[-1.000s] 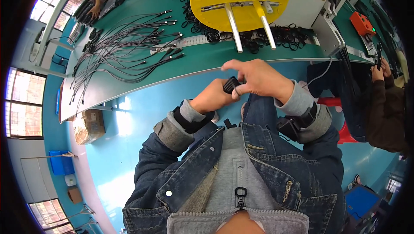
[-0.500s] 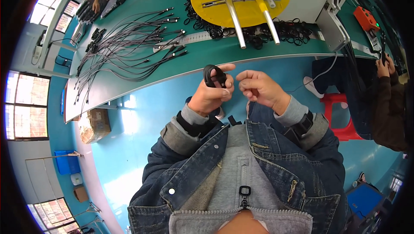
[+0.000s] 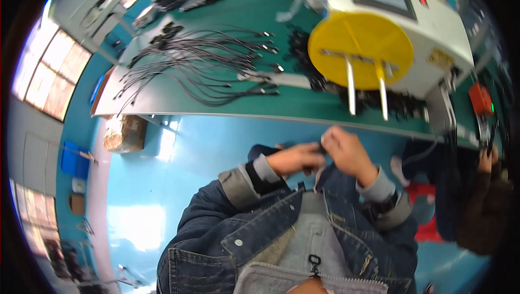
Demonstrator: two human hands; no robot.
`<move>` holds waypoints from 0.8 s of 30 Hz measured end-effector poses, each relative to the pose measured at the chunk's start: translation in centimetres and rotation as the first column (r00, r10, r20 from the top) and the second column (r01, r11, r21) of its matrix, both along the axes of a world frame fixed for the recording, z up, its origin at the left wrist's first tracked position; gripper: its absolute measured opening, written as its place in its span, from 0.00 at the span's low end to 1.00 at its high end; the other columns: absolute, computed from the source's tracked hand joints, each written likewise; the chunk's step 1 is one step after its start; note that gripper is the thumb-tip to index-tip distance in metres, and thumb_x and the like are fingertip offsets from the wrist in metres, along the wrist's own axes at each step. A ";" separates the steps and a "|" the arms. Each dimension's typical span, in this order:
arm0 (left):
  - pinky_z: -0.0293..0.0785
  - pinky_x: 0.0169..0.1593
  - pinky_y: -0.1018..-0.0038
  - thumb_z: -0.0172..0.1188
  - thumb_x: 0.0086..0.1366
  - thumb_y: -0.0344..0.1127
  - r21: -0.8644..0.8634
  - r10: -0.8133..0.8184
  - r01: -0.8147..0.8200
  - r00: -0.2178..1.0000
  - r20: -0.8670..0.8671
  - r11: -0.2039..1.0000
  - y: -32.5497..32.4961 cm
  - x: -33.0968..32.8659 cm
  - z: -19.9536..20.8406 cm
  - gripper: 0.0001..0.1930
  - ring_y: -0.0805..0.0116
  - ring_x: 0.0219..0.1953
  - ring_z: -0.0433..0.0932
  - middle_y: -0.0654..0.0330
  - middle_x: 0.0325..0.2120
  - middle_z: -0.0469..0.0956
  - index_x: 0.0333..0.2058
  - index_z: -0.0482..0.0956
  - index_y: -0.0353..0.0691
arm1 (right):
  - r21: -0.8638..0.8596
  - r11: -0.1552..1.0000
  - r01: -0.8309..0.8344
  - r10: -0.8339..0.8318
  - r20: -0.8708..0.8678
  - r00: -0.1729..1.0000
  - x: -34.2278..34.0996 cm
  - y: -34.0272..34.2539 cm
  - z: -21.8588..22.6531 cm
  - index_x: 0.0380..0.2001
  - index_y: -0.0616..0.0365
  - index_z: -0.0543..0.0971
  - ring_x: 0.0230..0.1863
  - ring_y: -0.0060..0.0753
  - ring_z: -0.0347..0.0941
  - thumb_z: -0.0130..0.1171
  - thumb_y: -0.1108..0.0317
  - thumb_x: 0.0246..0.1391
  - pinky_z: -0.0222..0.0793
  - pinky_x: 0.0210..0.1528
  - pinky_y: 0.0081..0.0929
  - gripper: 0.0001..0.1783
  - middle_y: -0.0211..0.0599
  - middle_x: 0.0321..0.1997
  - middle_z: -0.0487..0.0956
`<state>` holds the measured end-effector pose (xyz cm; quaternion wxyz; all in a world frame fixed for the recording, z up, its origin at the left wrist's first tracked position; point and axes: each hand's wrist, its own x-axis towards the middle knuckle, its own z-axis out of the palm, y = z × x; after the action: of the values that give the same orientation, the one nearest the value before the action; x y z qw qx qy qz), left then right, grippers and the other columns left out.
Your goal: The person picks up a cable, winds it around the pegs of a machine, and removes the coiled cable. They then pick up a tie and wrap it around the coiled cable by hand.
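- Best handled, I'd judge, by bracing the small dark bundle [image 3: 314,147] lightly with the left hand [image 3: 295,159] while the right hand's [image 3: 349,153] fingertips do the fine work.
- That bundle sits between the hands, just off the table's [image 3: 309,104] front edge, right of its middle (motion blur hides its shape).
- Left fingers half curled, right fingers bent towards the thumb; I cannot tell which hand grips it.
- Squeezing gently should keep it neat.
- Counts: one bundle, two hands; one yellow wheel [image 3: 330,37] with two rods [image 3: 351,85] pointing over the front edge; one white machine [image 3: 455,34]; one orange-red box [image 3: 480,99] towards the right end.
- Cables [image 3: 184,58] near the left end: many, too tangled to count.
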<state>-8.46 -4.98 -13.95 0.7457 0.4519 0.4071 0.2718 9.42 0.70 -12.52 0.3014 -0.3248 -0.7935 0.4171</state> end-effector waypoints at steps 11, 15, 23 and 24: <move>0.71 0.35 0.66 0.62 0.49 0.34 0.671 0.374 -0.059 0.864 -0.337 0.739 -7.7 1.1 1.7 0.12 0.57 0.34 0.75 0.53 0.30 0.75 0.31 0.74 0.38 | 0.422 0.906 0.026 -0.049 0.043 0.998 -3.8 -7.9 0.6 0.22 0.58 0.67 0.20 0.52 0.71 0.53 0.61 0.50 0.66 0.20 0.41 0.13 0.47 0.14 0.71; 0.71 0.37 0.62 0.61 0.47 0.36 0.581 0.458 -0.103 0.731 -0.506 0.807 -8.5 1.7 -2.4 0.15 0.47 0.33 0.75 0.47 0.27 0.75 0.32 0.71 0.33 | 0.420 0.907 0.020 -0.153 0.285 0.946 -4.0 -9.1 -1.8 0.22 0.59 0.69 0.20 0.53 0.71 0.51 0.61 0.52 0.66 0.21 0.41 0.13 0.47 0.15 0.72; 0.68 0.21 0.77 0.60 0.52 0.41 -0.350 -0.329 0.216 0.893 -0.306 0.912 -7.4 -5.9 -3.0 0.09 0.78 0.18 0.71 0.66 0.17 0.74 0.22 0.77 0.42 | -0.395 0.916 -0.071 0.195 0.283 0.939 -4.4 -7.1 -5.0 0.28 0.63 0.74 0.19 0.40 0.74 0.53 0.59 0.53 0.67 0.22 0.31 0.15 0.45 0.17 0.75; 0.68 0.21 0.76 0.60 0.51 0.42 -0.195 -0.210 0.133 0.865 -0.456 0.972 -6.5 -8.8 -2.3 0.10 0.77 0.19 0.72 0.67 0.17 0.74 0.24 0.77 0.41 | -0.403 0.913 -0.069 0.196 0.284 0.939 -3.8 -6.4 -5.4 0.28 0.63 0.74 0.19 0.40 0.74 0.53 0.59 0.53 0.67 0.22 0.31 0.15 0.45 0.17 0.75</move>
<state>-17.30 -11.52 -16.28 0.6782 0.4787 0.5551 0.0529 5.59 -5.74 -17.89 0.0703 -0.3856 -0.7539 0.5272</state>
